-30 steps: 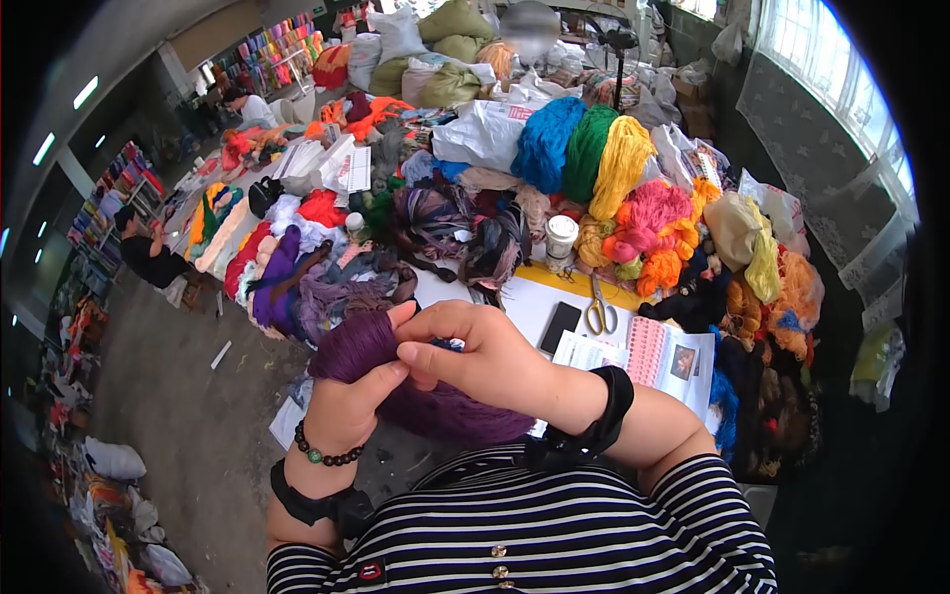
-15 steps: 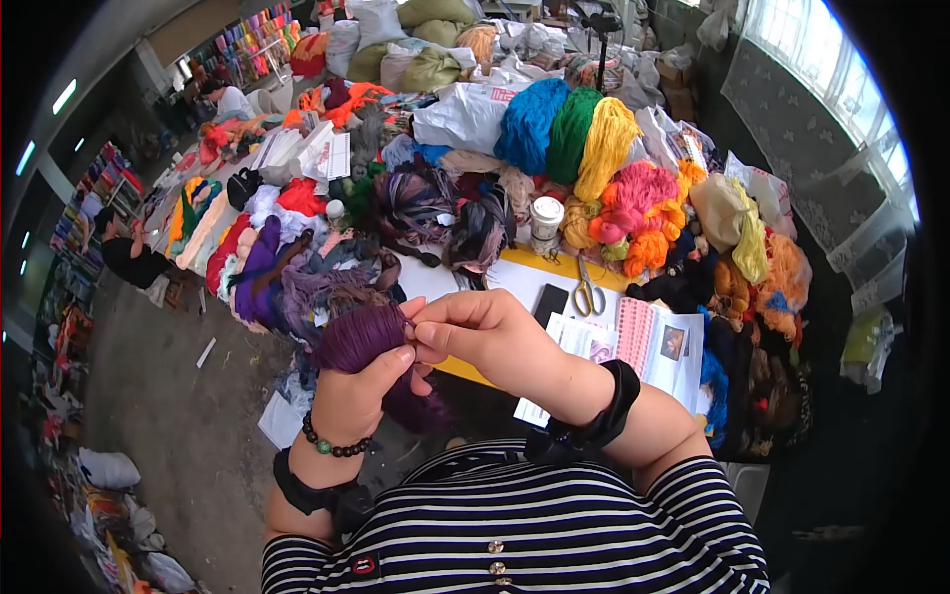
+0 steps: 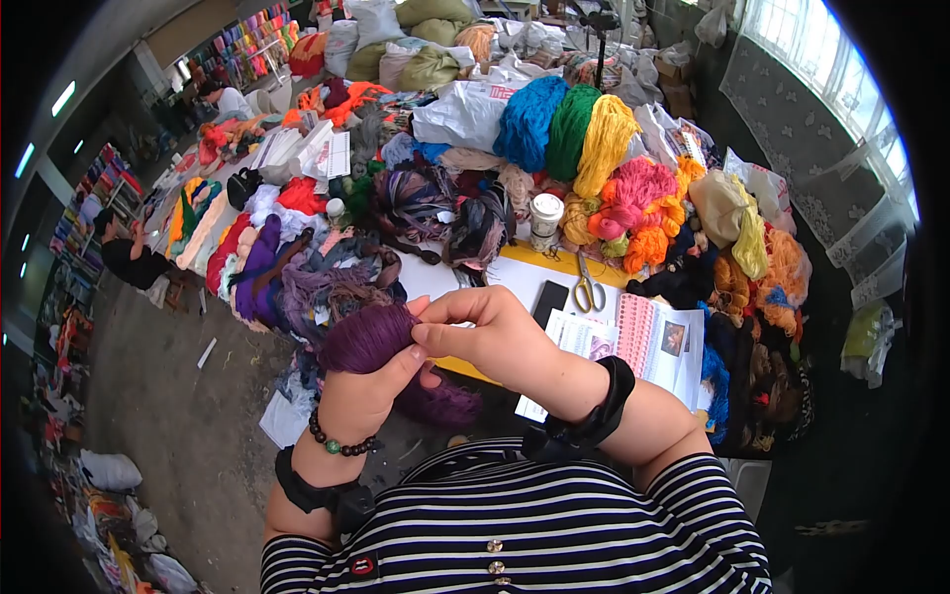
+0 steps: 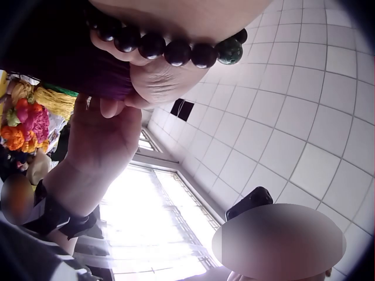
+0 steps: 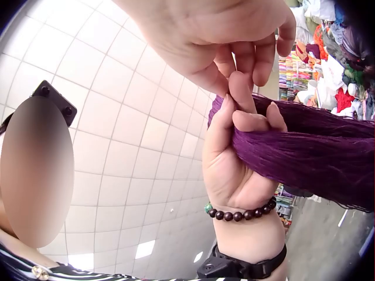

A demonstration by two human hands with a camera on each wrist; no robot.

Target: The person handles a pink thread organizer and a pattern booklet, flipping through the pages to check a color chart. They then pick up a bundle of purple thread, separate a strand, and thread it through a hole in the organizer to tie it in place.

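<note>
A skein of dark purple yarn (image 3: 364,339) is looped over my left hand (image 3: 368,394), which grips it with the fingers curled round the strands. Its loose end hangs below the hands in the head view. In the right wrist view the yarn (image 5: 316,155) stretches away to the right from the left palm. My right hand (image 3: 487,332) meets the left at the thumb tip, its thumb and forefinger pinching a thin strand at the skein's edge. Seen from the left wrist, the right hand (image 4: 102,140) is close under the dark yarn, its fingertips partly hidden.
Beyond the hands, a table carries heaps of coloured yarn (image 3: 614,148), a white lidded cup (image 3: 545,220), scissors (image 3: 588,287), a black phone (image 3: 549,302) and an open notebook (image 3: 658,337) with sheets. Two people sit farther off at the left. Bare floor (image 3: 178,416) lies to my left.
The head view has shifted slightly. The hanging purple yarn has swung and narrowed below the hands. Both hands remain together at the skein, the right still pinching near the left thumb.
</note>
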